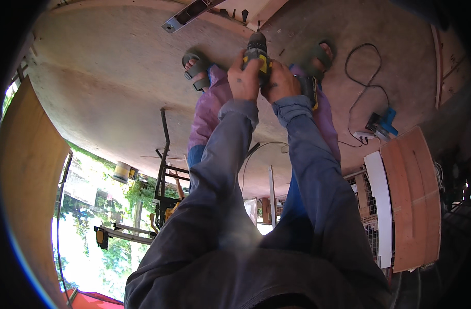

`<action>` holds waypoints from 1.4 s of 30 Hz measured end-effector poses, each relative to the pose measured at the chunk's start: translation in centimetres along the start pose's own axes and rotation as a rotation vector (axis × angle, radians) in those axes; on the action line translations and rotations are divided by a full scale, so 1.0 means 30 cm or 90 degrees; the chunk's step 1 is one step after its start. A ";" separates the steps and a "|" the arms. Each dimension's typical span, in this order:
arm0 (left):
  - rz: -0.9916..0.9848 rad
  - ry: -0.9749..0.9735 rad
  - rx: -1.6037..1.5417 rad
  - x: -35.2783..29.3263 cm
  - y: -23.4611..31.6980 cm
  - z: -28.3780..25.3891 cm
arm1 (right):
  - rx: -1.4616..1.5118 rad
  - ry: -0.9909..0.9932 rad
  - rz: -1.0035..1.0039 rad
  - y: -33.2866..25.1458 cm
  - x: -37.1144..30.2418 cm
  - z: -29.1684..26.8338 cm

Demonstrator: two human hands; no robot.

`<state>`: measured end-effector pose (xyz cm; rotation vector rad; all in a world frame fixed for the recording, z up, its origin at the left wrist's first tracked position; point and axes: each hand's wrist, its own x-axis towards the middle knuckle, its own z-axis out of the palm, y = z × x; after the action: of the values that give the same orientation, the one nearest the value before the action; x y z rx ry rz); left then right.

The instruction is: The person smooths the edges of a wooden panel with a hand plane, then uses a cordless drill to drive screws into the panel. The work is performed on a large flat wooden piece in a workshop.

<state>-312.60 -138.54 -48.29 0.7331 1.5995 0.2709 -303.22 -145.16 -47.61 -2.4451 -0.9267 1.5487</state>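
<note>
Both my hands are on a black-and-yellow cordless drill [257,47] that points away from me. My left hand [244,81] wraps round the left side of its body. My right hand [280,83] closes round the grip, with the battery end sticking out beside my right wrist. The thin bit reaches the near corner of a pale wooden board [269,9]; whether it has entered the wood is too small to tell. On that board's side lies a metal spirit level [191,14], near a few small dark pieces [244,15].
My sandalled feet stand either side of the drill on a concrete floor [132,77]. At right, a black cord [352,105] loops toward a white socket strip [363,135] and a blue power tool [383,123]. A black metal stand [163,170] is at left; brown boards [413,201] are at right.
</note>
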 end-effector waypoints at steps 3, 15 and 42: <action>0.022 0.079 -0.099 0.023 0.015 -0.010 | -0.047 0.022 -0.020 -0.066 0.005 -0.007; -0.096 0.127 -0.232 0.017 0.066 0.034 | -0.029 0.045 -0.110 -0.056 -0.007 -0.046; -0.015 0.169 -0.154 0.039 0.119 0.117 | -0.165 -0.179 -0.016 -0.133 0.136 -0.217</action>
<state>-308.18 -135.95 -47.83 0.5061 1.7849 0.5538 -298.22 -138.23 -46.14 -2.4034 -1.2727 1.9064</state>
